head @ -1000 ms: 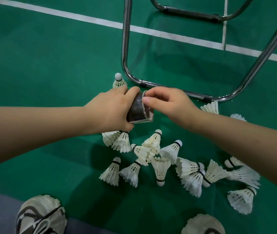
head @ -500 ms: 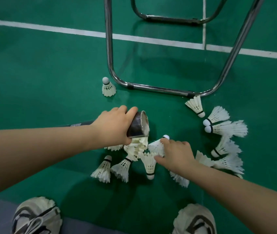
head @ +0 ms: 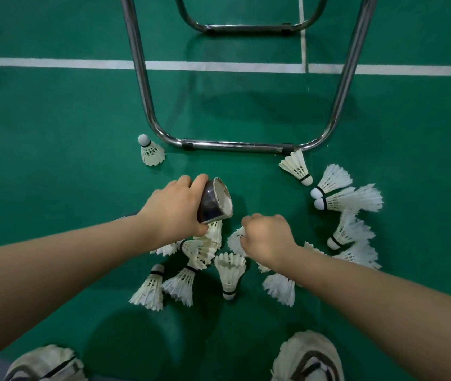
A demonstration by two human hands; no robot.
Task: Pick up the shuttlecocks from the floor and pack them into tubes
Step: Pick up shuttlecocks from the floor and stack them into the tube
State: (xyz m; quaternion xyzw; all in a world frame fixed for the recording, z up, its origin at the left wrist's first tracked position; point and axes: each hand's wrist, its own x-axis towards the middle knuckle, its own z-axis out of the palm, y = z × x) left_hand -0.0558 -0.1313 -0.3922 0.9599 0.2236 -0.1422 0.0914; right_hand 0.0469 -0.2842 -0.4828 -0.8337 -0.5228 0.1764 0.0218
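Green court flooring (head: 54, 119) fills the head view, crossed by a white boundary line (head: 54, 63), with the chrome tube frame (head: 235, 145) of some stand or chair resting on it just beyond the hands.

The left hand (head: 175, 213) grips the dark tube (head: 214, 202) near its open mouth, fingers and thumb wrapped round it, the mouth tipped toward the right. The right hand (head: 268, 237) is curled tight, and the white feathers of a shuttlecock (head: 235, 240) stick out at its left edge, so it appears to be pinching that one just beside the tube's mouth.

A second ago the right hand was at the rim of the tube; half a second ago it was down on the pile; now it is back up near the mouth with a shuttlecock. I judge that one packing cycle has closed and the next is under way.

Plenty is left: a loose pile (head: 230, 273) lies under and near the hands, another cluster (head: 351, 199) sits well to the right, and a lone shuttlecock (head: 150, 151) stands by the frame's left corner. Two pale shoes (head: 309, 356) edge the bottom.

No brand or writing can be read: the tube's body is hidden behind the left arm, and the shuttlecock bands are plain black.
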